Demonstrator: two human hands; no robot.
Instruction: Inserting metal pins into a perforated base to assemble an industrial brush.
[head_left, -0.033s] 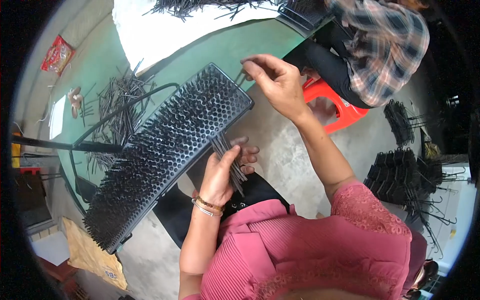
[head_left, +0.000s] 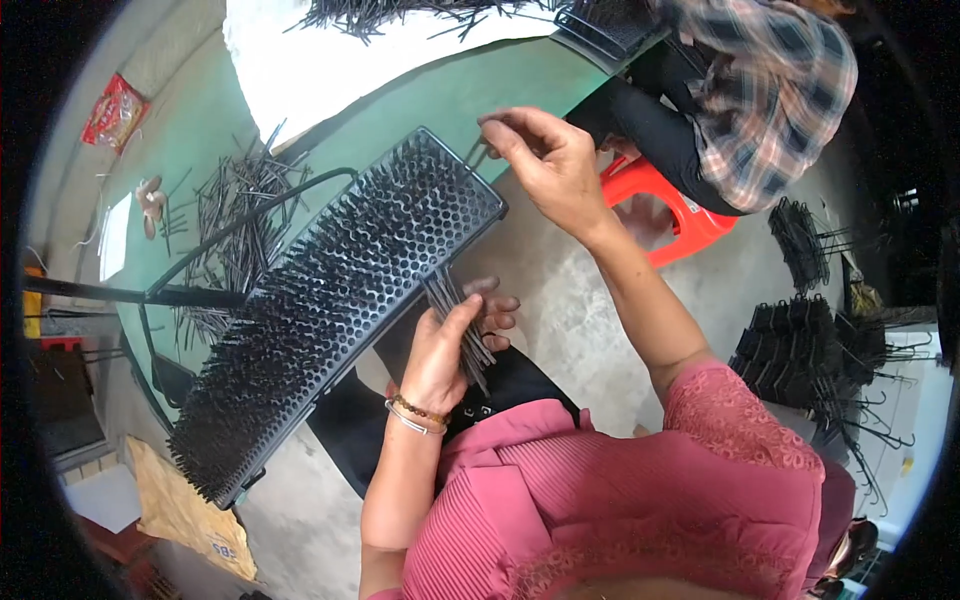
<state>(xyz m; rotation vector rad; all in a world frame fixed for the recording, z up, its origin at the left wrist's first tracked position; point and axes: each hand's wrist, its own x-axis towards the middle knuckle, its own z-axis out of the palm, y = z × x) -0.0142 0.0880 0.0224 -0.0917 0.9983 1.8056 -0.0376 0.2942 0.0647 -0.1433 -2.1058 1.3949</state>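
A perforated black tray bristles with dark pegs. The left hand pinches a rod bundle; the right hand has fingertips pressed together.

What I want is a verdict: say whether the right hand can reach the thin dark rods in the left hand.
Likely yes: the right hand would only need to clear the corner of the black perforated tray, and the thin dark rods stick out exposed from the left hand.
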